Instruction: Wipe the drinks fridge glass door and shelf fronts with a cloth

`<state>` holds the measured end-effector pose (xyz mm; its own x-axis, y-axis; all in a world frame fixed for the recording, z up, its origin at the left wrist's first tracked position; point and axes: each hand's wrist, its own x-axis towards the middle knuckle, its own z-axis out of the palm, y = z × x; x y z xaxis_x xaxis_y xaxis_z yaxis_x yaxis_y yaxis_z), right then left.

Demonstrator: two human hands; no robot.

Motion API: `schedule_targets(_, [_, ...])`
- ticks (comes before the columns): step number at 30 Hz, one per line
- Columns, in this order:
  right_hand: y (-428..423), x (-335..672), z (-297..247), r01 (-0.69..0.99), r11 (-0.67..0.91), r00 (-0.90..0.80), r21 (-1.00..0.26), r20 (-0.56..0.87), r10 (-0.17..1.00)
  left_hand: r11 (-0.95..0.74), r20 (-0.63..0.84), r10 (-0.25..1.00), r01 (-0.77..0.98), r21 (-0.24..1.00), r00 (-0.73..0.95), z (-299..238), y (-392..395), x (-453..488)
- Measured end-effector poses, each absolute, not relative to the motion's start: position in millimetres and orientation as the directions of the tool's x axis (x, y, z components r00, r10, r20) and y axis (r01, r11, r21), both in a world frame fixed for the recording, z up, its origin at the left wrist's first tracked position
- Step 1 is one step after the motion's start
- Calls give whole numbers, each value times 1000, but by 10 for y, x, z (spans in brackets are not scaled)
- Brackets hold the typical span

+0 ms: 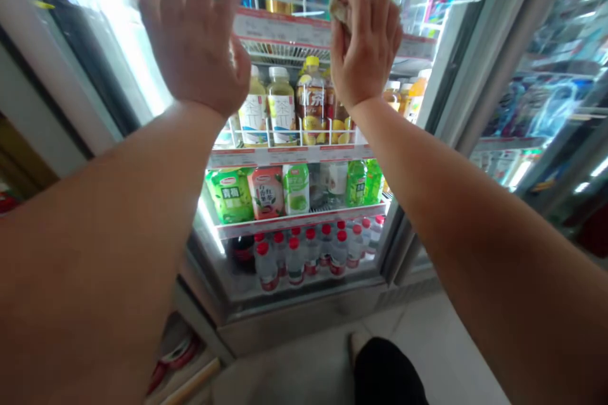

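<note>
My left hand (197,44) is raised at the upper left with its fingers spread and nothing in it. It is at or just in front of the glass door (304,297) of a drinks fridge; whether it touches the glass I cannot tell. Higher up on the right, my right hand (365,41) grips a crumpled brownish cloth (342,3), bunched between thumb and fingers near the upper part of the door. Behind the glass, between my hands, stand a brown iced tea bottle (311,101) with a yellow cap and pale tea bottles (282,107) with white caps.
Lower shelves hold green drink bottles (230,196) and several red-capped water bottles (294,259). A metal door frame (494,44) runs along the right, beside another fridge door (532,107). Below lies the tiled floor (285,373), with my dark-clothed leg (387,373) on it.
</note>
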<state>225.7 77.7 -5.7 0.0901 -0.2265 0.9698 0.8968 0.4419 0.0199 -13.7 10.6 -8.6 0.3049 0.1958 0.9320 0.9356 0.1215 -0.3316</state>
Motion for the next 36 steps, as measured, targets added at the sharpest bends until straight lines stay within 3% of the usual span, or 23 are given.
schedule_targets(3, [731, 2271, -76, 901, 432, 78, 22, 974, -212, 108, 930, 187, 934, -341, 318, -99, 104, -131])
schedule_targets(7, [640, 2288, -115, 872, 357, -261, 336, 935, -241, 88, 931, 178, 937, -339, 320, -103, 102, -136])
schedule_targets(8, [652, 2290, -113, 873, 352, -258, 338, 932, -255, 89, 930, 180, 937, -339, 319, -100, 100, -140])
schedule_targets(11, [768, 2291, -86, 913, 390, -1, 118, 958, -287, 114, 926, 189, 930, -350, 326, -86, 94, -154])
schedule_targets(13, [841, 2294, -72, 915, 401, 80, 50, 950, -301, 142, 925, 197, 924, -354, 324, -82, 94, -156])
schedule_targets(16, [849, 2299, -69, 887, 420, -74, 192, 957, -282, 155, 926, 200, 922, -354, 321, -90, 92, -143])
schedule_targets(18, [814, 2300, -66, 858, 475, -78, 196, 963, -257, 148, 926, 198, 924, -352, 321, -99, 82, -132])
schedule_targets(22, [771, 2308, -63, 853, 519, 182, -64, 966, -181, 135, 919, 211, 921, -366, 334, -115, 44, -116])
schedule_targets(24, [750, 2322, -82, 871, 491, 98, 8, 977, -191, 138, 917, 210, 918, -372, 340, -117, 34, -111])
schedule_targets(26, [724, 2338, -106, 863, 465, -102, 199, 969, -226, 153, 919, 207, 917, -369, 336, -115, 39, -108])
schedule_targets(28, [712, 2349, -114, 828, 470, -215, 307, 947, -241, 164, 922, 203, 917, -363, 329, -113, 55, -108])
schedule_targets(29, [716, 2351, -109, 823, 487, -197, 293, 951, -239, 158, 924, 200, 920, -359, 326, -112, 64, -110])
schedule_targets(33, [746, 2341, -77, 851, 525, 93, 25, 976, -198, -22, 924, 135, 933, -358, 358, -111, 93, -135])
schedule_targets(34, [742, 2338, -79, 861, 508, 80, 34, 976, -201, -52, 923, 120, 931, -361, 365, -111, 94, -141])
schedule_targets(36, [720, 2335, -96, 868, 451, -116, 209, 967, -226, -53, 924, 123, 932, -359, 363, -108, 89, -146])
